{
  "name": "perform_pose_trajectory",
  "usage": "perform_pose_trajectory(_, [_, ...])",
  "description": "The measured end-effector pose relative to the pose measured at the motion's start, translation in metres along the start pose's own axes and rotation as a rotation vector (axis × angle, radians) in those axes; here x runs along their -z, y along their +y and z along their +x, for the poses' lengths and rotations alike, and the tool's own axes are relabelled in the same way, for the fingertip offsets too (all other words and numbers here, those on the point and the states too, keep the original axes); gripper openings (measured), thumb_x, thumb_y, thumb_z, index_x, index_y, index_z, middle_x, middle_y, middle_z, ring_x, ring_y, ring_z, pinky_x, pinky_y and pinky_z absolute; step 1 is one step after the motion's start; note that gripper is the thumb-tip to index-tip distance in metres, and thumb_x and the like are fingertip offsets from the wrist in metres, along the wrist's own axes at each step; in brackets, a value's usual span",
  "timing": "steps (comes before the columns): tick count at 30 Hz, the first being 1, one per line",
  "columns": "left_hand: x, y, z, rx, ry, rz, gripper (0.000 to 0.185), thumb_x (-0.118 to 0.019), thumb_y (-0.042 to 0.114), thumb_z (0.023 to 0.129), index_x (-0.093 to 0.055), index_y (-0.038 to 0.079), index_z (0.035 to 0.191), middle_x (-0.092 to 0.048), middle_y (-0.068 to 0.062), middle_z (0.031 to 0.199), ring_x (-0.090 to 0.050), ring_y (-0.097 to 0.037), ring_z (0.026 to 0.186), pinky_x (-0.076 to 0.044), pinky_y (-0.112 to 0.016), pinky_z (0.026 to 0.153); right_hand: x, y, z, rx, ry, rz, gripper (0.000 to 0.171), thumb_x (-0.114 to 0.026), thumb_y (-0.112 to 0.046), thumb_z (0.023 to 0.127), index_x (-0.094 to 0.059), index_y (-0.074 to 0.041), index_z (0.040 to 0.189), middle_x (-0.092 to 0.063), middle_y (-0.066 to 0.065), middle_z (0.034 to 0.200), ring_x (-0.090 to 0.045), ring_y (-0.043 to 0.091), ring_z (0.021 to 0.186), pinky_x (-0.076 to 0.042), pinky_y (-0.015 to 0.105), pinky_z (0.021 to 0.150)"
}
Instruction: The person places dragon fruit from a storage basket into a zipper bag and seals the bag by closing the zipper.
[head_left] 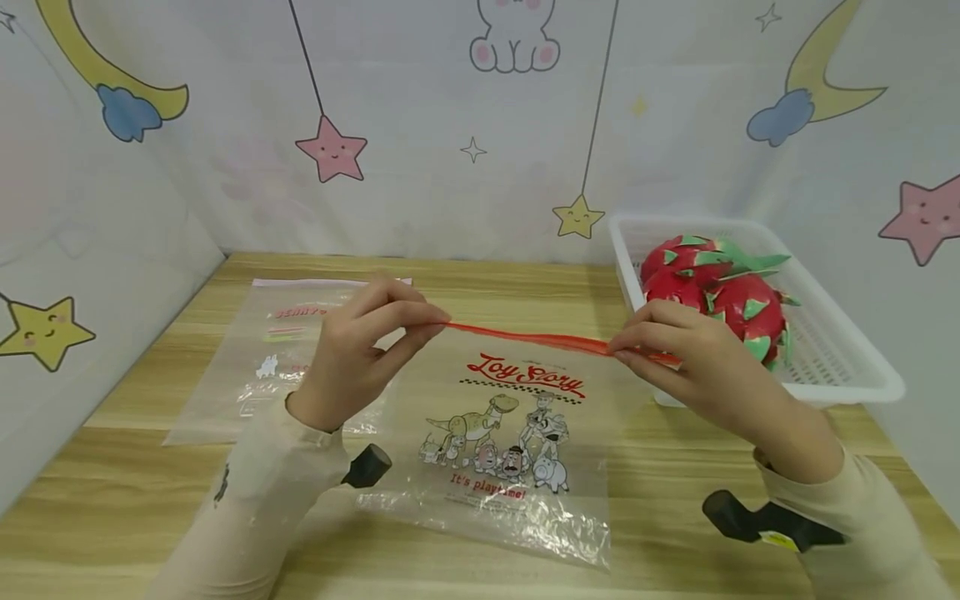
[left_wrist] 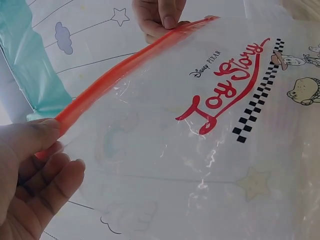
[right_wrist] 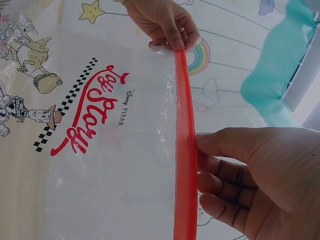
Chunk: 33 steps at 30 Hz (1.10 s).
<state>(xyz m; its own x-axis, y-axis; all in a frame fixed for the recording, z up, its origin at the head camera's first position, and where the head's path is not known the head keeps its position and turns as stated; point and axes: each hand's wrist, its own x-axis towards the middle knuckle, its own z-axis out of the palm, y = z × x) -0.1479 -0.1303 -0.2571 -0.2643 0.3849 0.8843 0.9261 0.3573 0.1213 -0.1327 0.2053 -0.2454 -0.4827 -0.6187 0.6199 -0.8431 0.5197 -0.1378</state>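
Your left hand [head_left: 352, 354] and right hand [head_left: 693, 358] each pinch the zip bag's [head_left: 498, 433] red seal at frame centre, while only the head view shows the dragon fruits [head_left: 720, 296] in the basket [head_left: 840, 367] at right.

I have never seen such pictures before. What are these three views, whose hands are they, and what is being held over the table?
No machine is here: a person works with two bare hands. The large picture comes from a camera on the person's head, looking down at a wooden table. The two smaller pictures come from cameras worn on each wrist, so each shows the same thing from very near.

The left hand and the right hand each pinch one end of the red zip strip of a clear Toy Story bag, holding it stretched between them. A second clear bag lies flat on the left. On the right stands a white basket with toy dragon fruits.
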Motion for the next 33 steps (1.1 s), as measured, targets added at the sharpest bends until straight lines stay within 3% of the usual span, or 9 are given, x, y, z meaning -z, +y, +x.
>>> perform_pose_trajectory(3, [-0.001, 0.0, 0.0, -0.022, 0.001, -0.006, 0.027, -0.058, 0.025, 0.095, -0.071, 0.003, 0.087, -0.061, -0.008, 0.081, -0.057, -0.014, 0.071, -0.045, -0.019, 0.06, 0.001, 0.0, 0.0, -0.011, -0.028, -0.006, 0.025, -0.058, -0.034, 0.095, -0.072, -0.014, 0.094, -0.065, -0.006, 0.09, -0.051, 0.003, 0.074, -0.04, 0.008, 0.06])
perform_pose_trajectory(5, [-0.001, 0.0, 0.0, -0.036, 0.007, -0.016, 0.027, -0.058, 0.024, 0.095, -0.072, 0.003, 0.087, -0.061, -0.007, 0.081, -0.057, -0.014, 0.07, -0.044, -0.019, 0.06, 0.001, -0.001, 0.0, -0.023, -0.05, -0.018, 0.009, -0.07, -0.019, 0.088, -0.072, -0.014, 0.095, -0.066, -0.006, 0.09, -0.05, 0.002, 0.073, -0.039, 0.008, 0.06])
perform_pose_trajectory(8, [-0.003, 0.001, 0.0, -0.051, 0.011, -0.03, 0.026, -0.059, 0.024, 0.095, -0.071, 0.003, 0.086, -0.06, -0.007, 0.08, -0.056, -0.013, 0.07, -0.044, -0.019, 0.061, 0.001, -0.002, 0.001, -0.047, -0.089, -0.038, 0.028, -0.079, 0.0, 0.073, -0.073, -0.015, 0.095, -0.067, -0.008, 0.088, -0.048, -0.001, 0.07, -0.039, 0.008, 0.058])
perform_pose_trajectory(17, [-0.005, 0.001, -0.001, -0.059, -0.022, -0.046, 0.025, -0.059, 0.024, 0.095, -0.071, 0.003, 0.088, -0.06, -0.007, 0.082, -0.055, -0.013, 0.072, -0.043, -0.018, 0.062, -0.004, -0.008, 0.006, -0.087, -0.152, -0.055, 0.023, -0.081, -0.007, 0.074, -0.073, -0.018, 0.092, -0.062, -0.012, 0.082, -0.049, -0.002, 0.069, -0.046, 0.015, 0.055])
perform_pose_trajectory(24, [-0.009, 0.004, -0.002, -0.027, -0.032, -0.04, 0.025, -0.058, 0.023, 0.095, -0.071, 0.003, 0.089, -0.062, -0.007, 0.083, -0.056, -0.013, 0.073, -0.044, -0.018, 0.061, -0.01, -0.01, 0.009, -0.023, -0.186, -0.005, 0.024, -0.081, -0.007, 0.073, -0.072, -0.017, 0.093, -0.068, -0.009, 0.087, -0.055, -0.001, 0.072, -0.051, 0.016, 0.059])
perform_pose_trajectory(29, [-0.012, 0.005, -0.004, -0.005, -0.037, -0.05, 0.006, -0.068, 0.007, 0.087, -0.071, 0.002, 0.09, -0.062, -0.006, 0.083, -0.056, -0.014, 0.072, -0.044, -0.019, 0.06, -0.015, -0.01, 0.01, 0.026, -0.227, 0.031, 0.025, -0.078, -0.004, 0.076, -0.072, -0.017, 0.097, -0.07, -0.009, 0.09, -0.06, 0.0, 0.077, -0.054, 0.016, 0.066])
perform_pose_trajectory(33, [-0.012, 0.006, -0.004, 0.0, -0.046, -0.064, 0.006, -0.07, 0.003, 0.085, -0.071, 0.002, 0.091, -0.061, -0.006, 0.084, -0.057, -0.013, 0.072, -0.045, -0.018, 0.061, -0.019, -0.012, 0.012, 0.021, -0.281, 0.045, 0.023, -0.073, -0.003, 0.081, -0.071, -0.015, 0.101, -0.07, -0.008, 0.092, -0.061, 0.002, 0.08, -0.056, 0.02, 0.069])
